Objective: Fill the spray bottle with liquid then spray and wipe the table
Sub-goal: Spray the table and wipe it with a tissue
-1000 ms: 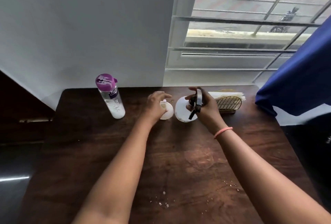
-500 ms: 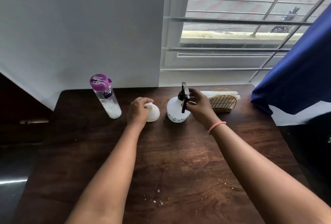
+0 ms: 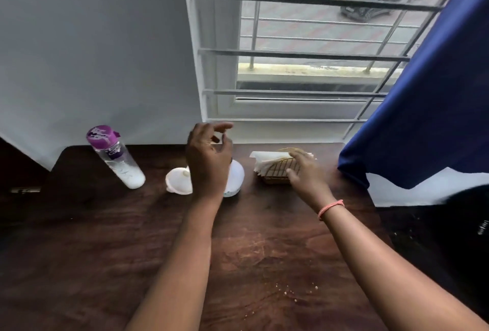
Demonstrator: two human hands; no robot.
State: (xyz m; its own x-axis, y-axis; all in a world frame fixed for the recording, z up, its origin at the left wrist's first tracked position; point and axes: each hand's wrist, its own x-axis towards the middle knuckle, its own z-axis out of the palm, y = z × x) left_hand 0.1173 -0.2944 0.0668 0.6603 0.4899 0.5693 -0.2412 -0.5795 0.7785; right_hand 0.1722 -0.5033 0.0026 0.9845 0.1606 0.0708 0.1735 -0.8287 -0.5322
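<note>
Over the white spray bottle (image 3: 236,180) at the back of the wooden table (image 3: 105,251), the left hand (image 3: 209,156) hovers, fingers loosely curled around nothing I can see. The right hand (image 3: 301,169) lies flat-fingered against the napkin holder (image 3: 275,169).

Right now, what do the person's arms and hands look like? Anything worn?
Both forearms are bare, with no sleeves in view. The left hand shows no glove, ring or watch. The right hand is also ungloved; its wrist carries a thin pink-orange band that looks like a thread or cord bracelet. No other markings can be made out.
</note>
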